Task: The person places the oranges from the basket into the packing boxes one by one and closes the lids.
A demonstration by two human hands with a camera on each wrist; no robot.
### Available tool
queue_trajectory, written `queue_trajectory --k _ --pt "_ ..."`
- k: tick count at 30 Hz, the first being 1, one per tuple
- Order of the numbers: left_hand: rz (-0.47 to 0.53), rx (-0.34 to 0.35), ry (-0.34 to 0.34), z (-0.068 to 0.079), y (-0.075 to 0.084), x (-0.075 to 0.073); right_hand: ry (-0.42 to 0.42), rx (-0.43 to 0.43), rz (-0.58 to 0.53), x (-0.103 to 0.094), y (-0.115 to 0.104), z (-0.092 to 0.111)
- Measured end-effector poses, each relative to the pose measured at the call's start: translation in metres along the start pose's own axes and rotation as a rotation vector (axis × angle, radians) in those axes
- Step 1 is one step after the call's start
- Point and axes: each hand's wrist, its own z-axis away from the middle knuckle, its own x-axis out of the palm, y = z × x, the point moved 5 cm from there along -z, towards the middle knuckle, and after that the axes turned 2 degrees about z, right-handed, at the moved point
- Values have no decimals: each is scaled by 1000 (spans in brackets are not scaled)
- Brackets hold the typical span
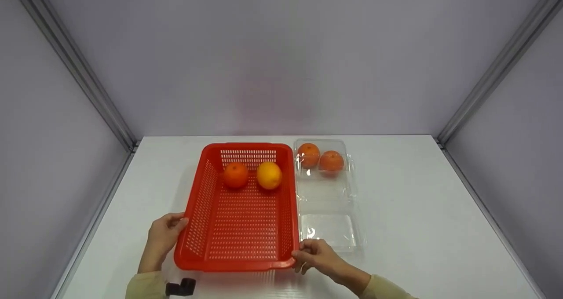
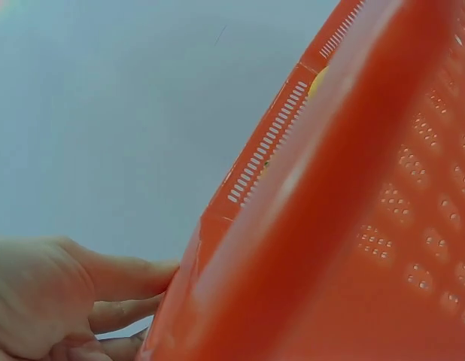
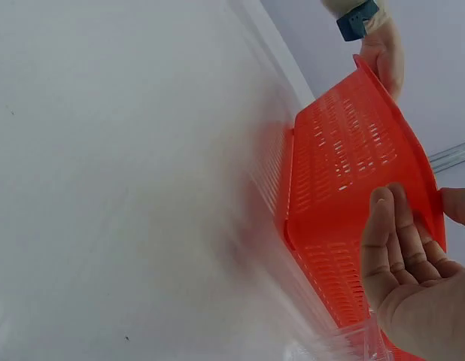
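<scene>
A red plastic basket (image 1: 242,220) with slotted walls is held at its near end by both hands. My left hand (image 1: 163,235) pinches the left rim, thumb on top and fingers beneath, as the left wrist view also shows. At the near right corner my right hand (image 1: 319,257) grips the rim; in the right wrist view its thumb lies over the edge and its fingers spread under the outer wall. Inside, toward the far end, lie an orange (image 1: 236,175) and a yellow-orange citrus fruit (image 1: 269,176). The basket's near end appears raised off the table in the right wrist view.
Right of the basket, close to its wall, lies an opened clear plastic clamshell box (image 1: 323,191). Two oranges (image 1: 308,155) sit in its far half. The white table (image 1: 409,211) is bounded by grey panels at the back and both sides.
</scene>
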Motion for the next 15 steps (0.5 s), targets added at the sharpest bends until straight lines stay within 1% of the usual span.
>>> queue_trajectory --k 4,7,10,13,15 --pt "-43 22 10 0 4 0 -2 -35 -66 3 5 -1" --pt "-69 39 28 -1 10 -1 -30 -75 -103 4 8 -1" --pt "-79 73 52 -3 18 0 -72 -133 -117 4 10 -2" --pt "-86 152 81 -6 30 1 -114 -172 -122 3 12 -4" --pt "-95 208 92 -9 38 2 -140 -183 -128 2 13 -4"
